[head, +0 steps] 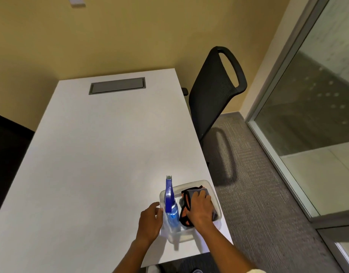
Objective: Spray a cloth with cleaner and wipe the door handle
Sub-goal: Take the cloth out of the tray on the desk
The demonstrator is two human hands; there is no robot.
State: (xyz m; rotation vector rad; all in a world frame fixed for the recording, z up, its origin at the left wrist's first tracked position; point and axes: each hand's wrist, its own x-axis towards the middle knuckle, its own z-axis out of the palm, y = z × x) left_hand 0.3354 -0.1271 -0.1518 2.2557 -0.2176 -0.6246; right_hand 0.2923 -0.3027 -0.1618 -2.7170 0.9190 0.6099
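1. Landmark is the clear plastic tub (215, 189); it sits on the white counter (102, 154) at the near right corner, close to the counter edge
2. Spray bottle (170, 205) with blue head and blue liquid stands upright in the tub's left part; grey cloth (191, 194) with orange and black trim lies bunched in the tub's right part
3. Left hand (150, 219) is just outside the tub's left wall, fingers curled at the bottle base; grip looks partly closed round the bottle or the wall, cannot tell which, or if it's really holding
4. Right hand (200, 209) is inside the tub, palm down on the cloth, fingers closing on the cloth; looks like a grasp, not confirmed
5. Door handle isn't visible; a glass panel with metal frame (288, 62) stands to the tub's right, across the carpet
6. Risk: the tub is light and near the edge, so pulling the cloth up or sideways could drag it off if the left hand isn't pinning it
7. Risk: the bottle is tall and narrow in a shallow tub, so cloth snagging the trigger or a knock from the right wrist could tip it
8. Risk: the bunched cloth may come up as a wad, so the spray only wets one fold
9. Risk: spraying over the tub could mist the counter if the nozzle, now pointing away from the tub, isn't turned at the cloth
10. Black chair (215, 91) beyond the tub could get in the way
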